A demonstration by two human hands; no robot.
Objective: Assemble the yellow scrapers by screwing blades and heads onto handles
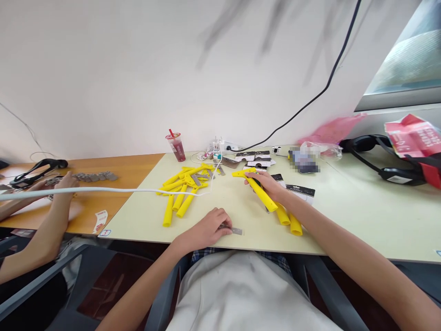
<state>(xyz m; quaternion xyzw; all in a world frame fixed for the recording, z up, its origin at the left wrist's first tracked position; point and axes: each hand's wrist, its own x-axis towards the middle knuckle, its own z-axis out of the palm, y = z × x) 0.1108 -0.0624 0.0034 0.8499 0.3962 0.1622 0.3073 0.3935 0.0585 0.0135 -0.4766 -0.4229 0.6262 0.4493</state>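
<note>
Left grip [209, 227]: holding a metal plate [237, 231] near the desk's [361, 220] front edge
Right grip [267, 184]: holding a yellow handle [264, 197]
Drink cup [178, 151]: back left corner

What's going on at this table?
A person's right hand holds a yellow T-shaped plastic handle over the pale cream table. Their left hand grips a flat grey metal piece near the table's front edge. More yellow handles lie heaped to the left. At the orange-brown desk farther left, a co-worker's hands are beside a row of grey metal pieces.
</note>
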